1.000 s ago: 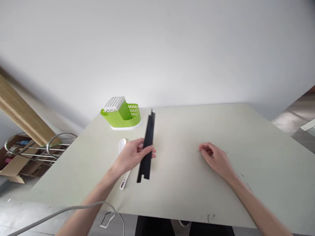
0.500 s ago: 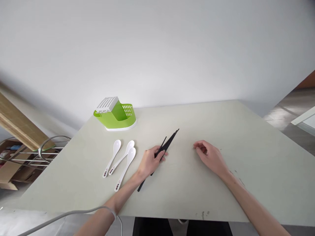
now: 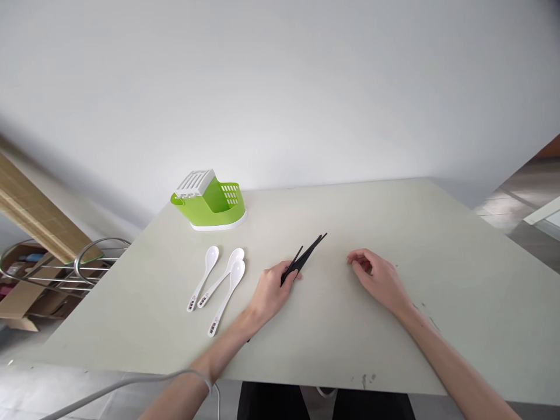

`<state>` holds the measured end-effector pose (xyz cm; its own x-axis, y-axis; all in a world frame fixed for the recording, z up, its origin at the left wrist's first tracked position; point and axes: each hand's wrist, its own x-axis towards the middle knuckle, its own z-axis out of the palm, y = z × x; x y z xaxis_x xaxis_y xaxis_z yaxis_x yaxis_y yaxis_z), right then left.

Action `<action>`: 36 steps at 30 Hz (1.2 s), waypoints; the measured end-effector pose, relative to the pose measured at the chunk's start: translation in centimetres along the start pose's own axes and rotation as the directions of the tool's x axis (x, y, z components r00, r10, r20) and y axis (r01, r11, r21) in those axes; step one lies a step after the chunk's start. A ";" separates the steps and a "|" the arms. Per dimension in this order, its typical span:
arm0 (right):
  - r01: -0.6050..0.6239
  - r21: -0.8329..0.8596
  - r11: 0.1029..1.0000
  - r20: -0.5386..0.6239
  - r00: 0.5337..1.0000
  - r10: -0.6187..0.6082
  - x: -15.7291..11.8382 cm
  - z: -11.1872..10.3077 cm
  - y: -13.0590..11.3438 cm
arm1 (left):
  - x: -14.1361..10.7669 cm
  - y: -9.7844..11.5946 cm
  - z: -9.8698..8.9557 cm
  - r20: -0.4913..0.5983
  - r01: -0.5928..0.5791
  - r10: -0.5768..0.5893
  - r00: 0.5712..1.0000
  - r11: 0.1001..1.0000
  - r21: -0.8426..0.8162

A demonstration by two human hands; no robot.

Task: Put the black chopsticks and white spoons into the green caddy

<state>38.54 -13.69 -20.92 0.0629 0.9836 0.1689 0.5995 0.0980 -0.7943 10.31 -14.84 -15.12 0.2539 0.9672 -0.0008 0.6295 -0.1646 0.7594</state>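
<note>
My left hand [image 3: 272,291] is closed around a bunch of black chopsticks [image 3: 310,249]. Their thin tips point away to the upper right and one splays out to the left; the lower ends are mostly hidden beneath my hand and wrist. My right hand [image 3: 377,277] rests on the table to the right, loosely curled, with a gap between thumb and fingers and nothing held. Left of my left hand lie three white spoons, a left one [image 3: 203,277], a middle one [image 3: 222,280] and a right one [image 3: 227,297]. The last two overlap near their bowls.
A green and white utensil holder [image 3: 219,217] stands at the table's back left, near the wall. The pale table [image 3: 332,338] carries dark marks by its front edge. A grey cable [image 3: 131,382] crosses my left forearm. Left of the table are a metal rack [image 3: 83,271] and cardboard [image 3: 26,297].
The chopsticks have turned slightly and bunched closer in my left hand, their lower ends now more hidden. My right hand has barely moved. The whole view has shifted a little.
</note>
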 end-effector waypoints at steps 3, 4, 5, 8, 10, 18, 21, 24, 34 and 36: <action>0.007 0.000 1.000 0.001 1.000 -0.007 0.0 0.0 0.1 | -0.1 0.1 0.2 -0.015 -0.004 0.005 1.000 1.000 0.024; 0.011 0.000 1.000 0.001 1.000 -0.011 0.0 0.0 0.1 | -0.2 0.0 0.3 -0.018 -0.007 0.007 1.000 0.999 0.039; 0.014 0.001 1.000 0.001 1.000 -0.014 0.0 0.0 0.1 | -0.2 0.0 0.4 -0.025 -0.013 0.014 1.000 0.998 0.059; 0.014 0.007 1.000 0.005 1.000 -0.014 -0.1 0.0 0.1 | -0.3 -0.2 0.9 -0.072 -0.073 0.084 0.994 0.986 0.153; 0.008 0.007 1.000 0.010 1.000 -0.008 -0.1 0.0 0.1 | -0.3 -0.4 1.4 -0.109 -0.110 0.137 0.985 0.969 0.221; 0.011 0.004 1.000 0.003 1.000 -0.011 0.0 0.0 0.1 | 0.0 -1.3 2.1 -0.190 -0.138 0.201 0.961 0.944 0.300; 0.012 0.002 1.000 0.005 1.000 -0.012 0.0 0.0 0.2 | 0.0 -1.9 1.8 -0.223 -0.136 0.206 0.953 0.946 0.294; 0.002 0.007 1.000 0.007 1.000 -0.002 -0.1 0.0 0.1 | -0.1 -2.4 1.3 -0.247 -0.151 0.222 0.943 0.949 0.276; 0.006 0.012 1.000 0.004 1.000 -0.006 -0.1 -0.2 -0.2 | -1.9 -2.8 -1.7 -0.243 -0.089 0.153 0.958 0.963 0.254; 0.008 0.010 1.000 0.004 1.000 -0.008 -0.1 -0.2 -0.2 | -2.4 -2.6 -2.4 -0.263 -0.086 0.155 0.952 0.963 0.254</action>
<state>38.57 -13.85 -20.72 0.0553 0.9834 0.1730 0.5921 0.1072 -0.7987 6.23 -16.31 -15.53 0.1462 0.9465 0.2875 0.7712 -0.2911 0.5662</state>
